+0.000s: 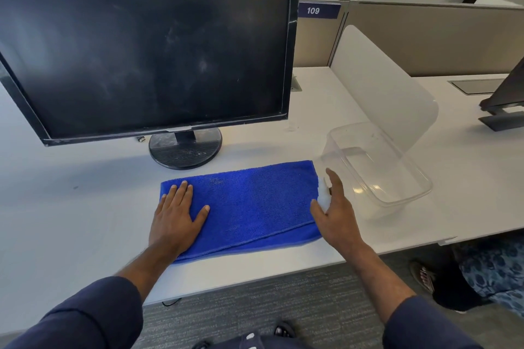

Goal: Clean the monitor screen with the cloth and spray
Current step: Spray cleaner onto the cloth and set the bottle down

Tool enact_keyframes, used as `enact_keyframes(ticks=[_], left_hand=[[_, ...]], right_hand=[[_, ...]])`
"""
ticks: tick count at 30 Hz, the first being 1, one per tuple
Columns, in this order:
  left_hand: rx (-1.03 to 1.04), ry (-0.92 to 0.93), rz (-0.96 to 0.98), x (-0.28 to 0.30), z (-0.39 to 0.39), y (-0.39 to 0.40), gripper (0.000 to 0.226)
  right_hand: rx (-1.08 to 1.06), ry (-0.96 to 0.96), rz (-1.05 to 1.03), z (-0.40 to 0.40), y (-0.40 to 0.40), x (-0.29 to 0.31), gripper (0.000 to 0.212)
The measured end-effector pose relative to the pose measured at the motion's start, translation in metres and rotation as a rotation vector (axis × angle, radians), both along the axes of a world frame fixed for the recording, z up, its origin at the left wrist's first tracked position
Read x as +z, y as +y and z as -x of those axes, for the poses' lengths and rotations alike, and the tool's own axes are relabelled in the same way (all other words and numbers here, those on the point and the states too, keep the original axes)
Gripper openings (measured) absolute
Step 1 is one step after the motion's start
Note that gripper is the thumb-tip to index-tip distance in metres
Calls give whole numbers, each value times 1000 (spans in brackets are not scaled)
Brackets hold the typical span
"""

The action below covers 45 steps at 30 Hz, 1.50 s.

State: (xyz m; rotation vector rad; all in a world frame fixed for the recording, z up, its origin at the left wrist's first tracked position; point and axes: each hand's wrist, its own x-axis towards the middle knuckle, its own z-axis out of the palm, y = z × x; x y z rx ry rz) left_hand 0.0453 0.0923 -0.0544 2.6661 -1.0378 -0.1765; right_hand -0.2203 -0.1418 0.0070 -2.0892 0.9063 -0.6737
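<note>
Blue and folded, the cloth (241, 207) lies flat on the white tabletop (85, 207) close to its near edge, at about 6 o'clock from the monitor. Its long axis runs from 9 o'clock to 3 o'clock, roughly parallel to the tabletop edge, with a folded hem crossing its near right part at a slant.

Of the two hands, the left hand (177, 218) rests palm down on the cloth's left end, fingers straight and spread, pointing toward 12 o'clock. The right hand (336, 215) sits at the cloth's right end, its thumb and fingers curled round a small white spray bottle (323, 198); only part of the bottle shows, so which way its nozzle points cannot be told. Dark blue sleeves cover both forearms.

Just at 2 o'clock from the right hand stands a clear plastic tub (397, 178), its long axis running diagonally from near right to far left. A frosted translucent divider panel (377, 85) rises behind it.

Farther back, at 12 o'clock from the cloth, the monitor (147, 48) stands on a round black base (185, 150). Its dark screen faces the viewer, tilted a little, and shows faint smears near its middle. Beyond, at 1 o'clock, a partition carries a blue plate (319, 10) reading 109.
</note>
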Motion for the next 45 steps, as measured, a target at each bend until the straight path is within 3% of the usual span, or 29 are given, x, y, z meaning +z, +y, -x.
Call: enact_keyframes(ticks=[6,9,17,30,40,45], left_hand=[[0,-2,-10,0,0,0,91],[0,-7,-14,1,0,-1,91],[-2,-7,-16,0,-3,-2,91],[18,-6,-21,-3,-6,-4,89],[22,-35,-10,-5,-9,-4,87],[28,-39,-13,-6,-9,-5,85]], right_hand=[[-40,-128,77,-33,-23,18,27],[-64,-183,32,-51,-36,25,19],[-87,-231,-189,-96,-73,41,29],[-59,-72,52,-145,-145,76,35],[-151,122,109,-170,-199,62,41],[-215,261,160,-175,-216,57,31]])
